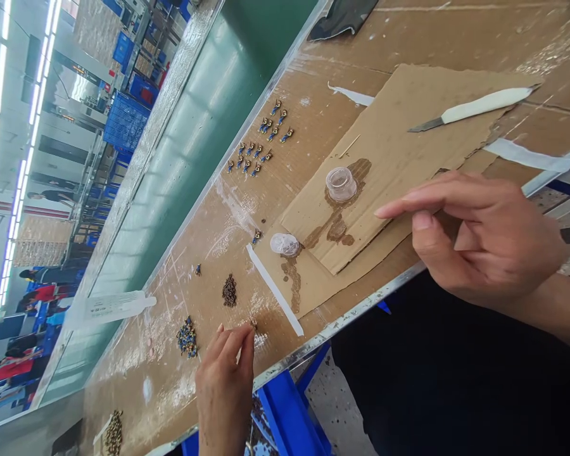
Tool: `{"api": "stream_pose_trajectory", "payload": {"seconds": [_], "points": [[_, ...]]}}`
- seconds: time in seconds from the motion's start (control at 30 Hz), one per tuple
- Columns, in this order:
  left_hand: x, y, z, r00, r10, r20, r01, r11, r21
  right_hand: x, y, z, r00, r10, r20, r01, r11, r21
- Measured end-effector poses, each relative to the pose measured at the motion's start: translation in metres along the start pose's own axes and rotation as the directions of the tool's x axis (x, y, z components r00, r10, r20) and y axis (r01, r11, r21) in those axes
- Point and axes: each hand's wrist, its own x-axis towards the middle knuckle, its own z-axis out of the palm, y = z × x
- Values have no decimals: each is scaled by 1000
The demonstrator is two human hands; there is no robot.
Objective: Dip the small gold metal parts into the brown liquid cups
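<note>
Left hand (225, 367), lower centre, pinched a tiny dark piece (253, 325) at its fingertips, right of the blue-figure pile (187, 337). Right hand (487, 234), at right, was unclenched, thumb and forefinger apart.

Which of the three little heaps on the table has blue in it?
The middle heap, near the left hand: blue shows among its pieces, while the dark brown heap and golden heap show none.

Two hands (225, 364) (489, 234), one knife (487, 106), one bottle (111, 307), three piles (187, 337) (229, 291) (113, 434) (pieces too small to count)
</note>
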Motion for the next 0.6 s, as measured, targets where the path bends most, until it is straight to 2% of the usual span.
{"api": "stream_pose_trajectory", "payload": {"seconds": [0.1, 0.2, 0.27, 0.33, 0.4, 0.47, 0.53, 0.6], "points": [[-4, -1, 2, 999, -37, -14, 38, 999, 8, 0, 0, 1, 1000, -24, -3, 24, 1000, 13], [-10, -3, 3, 977, -211, 6, 211, 977, -39, 0, 4, 1, 999, -42, 17, 42, 999, 23], [-16, -4, 4, 929, -370, 7, 368, 922, -119, 0, 8, -1, 998, -53, 24, 52, 998, 44], [-23, -1, 4, 849, -528, -4, 510, 823, -250, -2, 10, -3, 994, -109, 8, 108, 992, 71], [-29, 7, 5, 765, -644, -9, 580, 694, -427, -5, 6, -3, 980, -199, 12, 197, 975, 104], [-34, 20, 8, 697, -717, -11, 560, 553, -618, -9, -5, 0, 953, -293, 75, 275, 943, 186], [-36, 38, 12, 636, -771, -37, 457, 415, -787, -15, -21, 7, 909, -377, 175, 298, 885, 358], [-37, 55, 17, 601, -797, -58, 333, 315, -888, -23, -38, 17, 868, -377, 323, 174, 840, 514]]}}
